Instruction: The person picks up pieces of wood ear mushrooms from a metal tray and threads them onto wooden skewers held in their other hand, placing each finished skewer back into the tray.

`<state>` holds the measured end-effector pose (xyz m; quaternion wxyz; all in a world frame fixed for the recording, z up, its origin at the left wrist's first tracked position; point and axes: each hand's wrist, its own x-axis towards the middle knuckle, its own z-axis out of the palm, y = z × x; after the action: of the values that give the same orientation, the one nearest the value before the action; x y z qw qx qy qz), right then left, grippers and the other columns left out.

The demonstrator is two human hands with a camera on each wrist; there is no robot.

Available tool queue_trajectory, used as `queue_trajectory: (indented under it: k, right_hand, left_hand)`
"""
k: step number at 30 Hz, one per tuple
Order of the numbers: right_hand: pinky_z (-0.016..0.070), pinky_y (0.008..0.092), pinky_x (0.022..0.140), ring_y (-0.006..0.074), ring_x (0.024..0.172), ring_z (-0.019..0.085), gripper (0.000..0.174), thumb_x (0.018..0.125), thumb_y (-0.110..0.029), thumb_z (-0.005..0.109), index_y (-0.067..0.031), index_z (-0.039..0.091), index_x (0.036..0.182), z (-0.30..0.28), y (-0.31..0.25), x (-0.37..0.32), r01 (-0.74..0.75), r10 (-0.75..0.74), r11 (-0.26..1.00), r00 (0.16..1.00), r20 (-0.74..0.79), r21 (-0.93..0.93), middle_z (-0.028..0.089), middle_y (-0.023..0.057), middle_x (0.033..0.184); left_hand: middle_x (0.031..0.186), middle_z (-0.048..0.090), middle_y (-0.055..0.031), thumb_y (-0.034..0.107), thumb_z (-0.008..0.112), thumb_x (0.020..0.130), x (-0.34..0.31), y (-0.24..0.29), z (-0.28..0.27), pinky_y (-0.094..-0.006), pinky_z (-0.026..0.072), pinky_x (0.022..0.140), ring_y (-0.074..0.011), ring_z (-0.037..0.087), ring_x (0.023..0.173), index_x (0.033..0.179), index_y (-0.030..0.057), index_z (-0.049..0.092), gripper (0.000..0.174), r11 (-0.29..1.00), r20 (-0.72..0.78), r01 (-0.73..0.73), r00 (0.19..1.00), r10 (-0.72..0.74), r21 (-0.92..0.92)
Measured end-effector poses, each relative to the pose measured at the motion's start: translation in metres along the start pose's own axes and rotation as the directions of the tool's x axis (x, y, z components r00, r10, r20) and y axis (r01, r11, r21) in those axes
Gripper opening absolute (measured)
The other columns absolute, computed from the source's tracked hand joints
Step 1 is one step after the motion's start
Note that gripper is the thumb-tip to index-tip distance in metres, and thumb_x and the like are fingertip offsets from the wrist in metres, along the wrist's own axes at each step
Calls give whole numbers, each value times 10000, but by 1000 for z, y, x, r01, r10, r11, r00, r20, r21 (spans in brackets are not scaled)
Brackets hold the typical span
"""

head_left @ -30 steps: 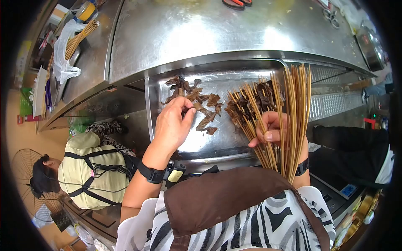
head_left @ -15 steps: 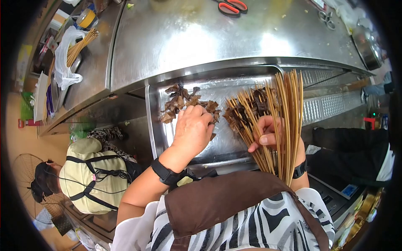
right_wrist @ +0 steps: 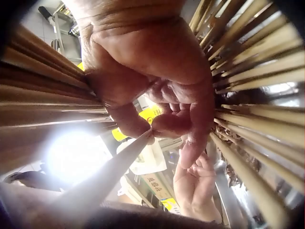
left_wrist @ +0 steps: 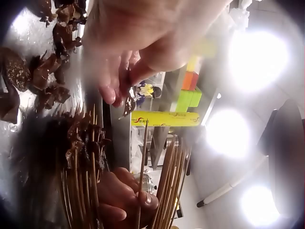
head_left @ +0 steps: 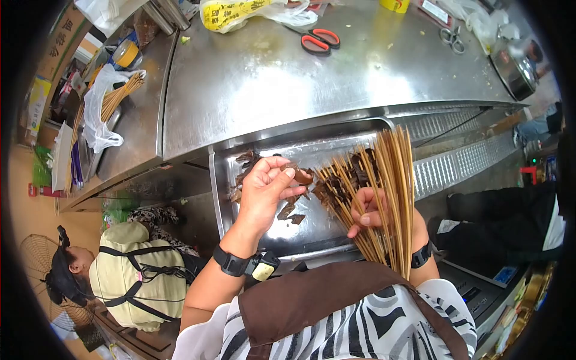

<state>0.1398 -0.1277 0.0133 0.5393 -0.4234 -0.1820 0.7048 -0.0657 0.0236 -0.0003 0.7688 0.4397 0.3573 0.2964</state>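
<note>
Left hand (head_left: 261,195) pinches a brown piece (head_left: 305,176) above the tray (head_left: 312,231), its near side bare. Right hand (head_left: 368,210) pinches a skewer (right_wrist: 118,162)

A hand could pass over the bare floor of the tray (head_left: 312,227), on the near side of the brown scraps (head_left: 288,210). The left fingers (head_left: 271,162) take up room above those scraps. To the right, loaded skewers (head_left: 362,168) and a bundle of sticks (head_left: 398,198) bar the way, hemming in the right fingers (head_left: 367,219) on both sides. The bench (head_left: 234,90) edges the tray's far side; scissors (head_left: 320,42) lie beyond, with open room before them.
</note>
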Motion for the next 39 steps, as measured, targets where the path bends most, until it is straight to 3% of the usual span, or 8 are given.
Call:
queue_trajectory:
  k: [11, 13, 18, 21, 25, 27, 30, 39]
  right_hand:
    - [581, 333, 752, 130, 674, 560, 123, 814, -47, 688, -3, 583, 861, -5, 1, 3, -54, 54, 998, 998, 30, 8, 540, 41, 745]
    - [584, 341, 756, 124, 645, 553, 130, 809, -37, 697, 11, 605, 887, -2, -5, 1, -65, 65, 998, 997, 36, 0, 540, 36, 729]
    - [585, 356, 752, 128, 654, 566, 191, 790, -25, 722, 30, 621, 942, 1, -6, 1, -79, 79, 997, 997, -15, -1, 552, 41, 736]
    - [585, 358, 753, 136, 657, 573, 196, 789, -29, 725, 30, 618, 943, 4, -7, -1, -70, 70, 997, 997, -21, 23, 545, 40, 728]
    - [582, 358, 750, 160, 672, 593, 219, 786, -39, 733, 30, 612, 956, 0, -4, 1, -93, 93, 995, 995, -23, 21, 536, 46, 714]
    - [581, 360, 747, 178, 691, 609, 209, 794, -33, 726, 28, 611, 958, -3, -3, 0, -83, 83, 996, 997, -5, 22, 550, 58, 736]
    - [578, 361, 750, 194, 719, 626, 177, 815, -17, 705, 26, 612, 960, -1, -3, -2, -74, 77, 995, 996, -43, 63, 571, 68, 789]
    - [539, 426, 910, 189, 804, 639, 146, 860, -23, 677, 10, 577, 962, -15, 7, 6, -130, 110, 980, 984, 141, 148, 603, 77, 847]
  left_hand:
    - [987, 626, -83, 68, 534, 972, 16, 2, 27, -321, 568, 717, -151, 636, 772, 1255, 57, 463, 293, 998, -72, -61, 995, 63, 27]
    - [998, 619, -78, 42, 514, 972, 19, -4, 27, -314, 566, 716, -140, 630, 776, 1249, 58, 483, 279, 988, -7, -135, 991, 136, 72]
    - [881, 655, -54, 56, 566, 953, 15, 0, 36, -274, 546, 723, -113, 633, 770, 1028, -13, 624, 117, 968, 20, -107, 994, 106, 228]
    - [867, 664, -52, 65, 601, 940, 11, 5, 39, -270, 545, 726, -107, 633, 757, 1025, -11, 621, 116, 961, 38, -105, 994, 99, 254]
    - [832, 669, -43, 76, 646, 919, 13, -6, 40, -256, 540, 704, -101, 632, 727, 996, -4, 626, 113, 970, 13, -44, 999, 42, 237]
    - [787, 663, -29, 100, 681, 907, 13, -7, 41, -221, 502, 623, -71, 609, 680, 936, 1, 630, 115, 986, -23, -25, 999, 29, 166]
    - [804, 666, -36, 92, 669, 912, 11, -4, 40, -234, 520, 645, -91, 623, 699, 934, 5, 628, 99, 984, -21, -5, 1000, 9, 176]
    - [850, 659, -53, 85, 660, 919, 10, -14, 29, -258, 546, 691, -109, 635, 752, 979, 10, 606, 110, 997, 40, -20, 999, 17, 79]
